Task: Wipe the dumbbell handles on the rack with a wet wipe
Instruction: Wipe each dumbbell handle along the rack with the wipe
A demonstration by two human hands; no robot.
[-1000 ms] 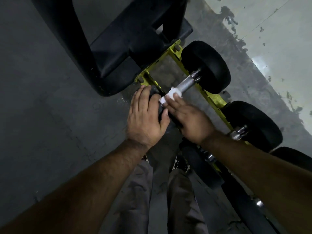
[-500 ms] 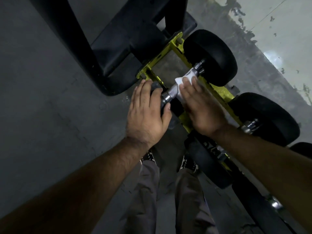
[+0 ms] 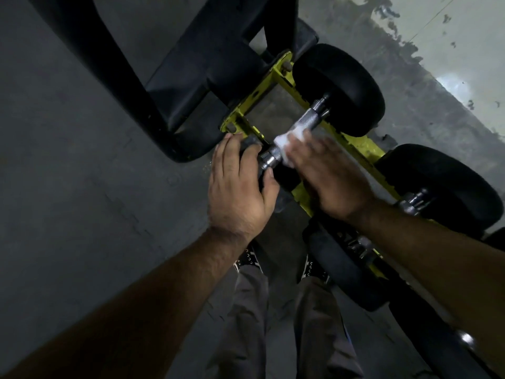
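Observation:
A dumbbell with black round heads lies across the yellow rack (image 3: pixel 363 149). Its knurled steel handle (image 3: pixel 308 119) runs diagonally from the far head (image 3: pixel 341 86) down to the near head under my left hand. My left hand (image 3: pixel 240 184) lies over that near black head, fingers curled on it. My right hand (image 3: pixel 325 176) presses a white wet wipe (image 3: pixel 287 140) around the middle of the handle. Bare steel shows on both sides of the wipe.
A second dumbbell (image 3: pixel 442 187) sits on the rack to the right, partly behind my right forearm. A black padded bench frame (image 3: pixel 191 77) stands close at upper left. My legs and shoes (image 3: pixel 248 258) are below on grey concrete floor. A stained wall is at upper right.
My right hand slid the wipe up the handle toward the far head, then back down toward the middle. My left hand stayed on the near head.

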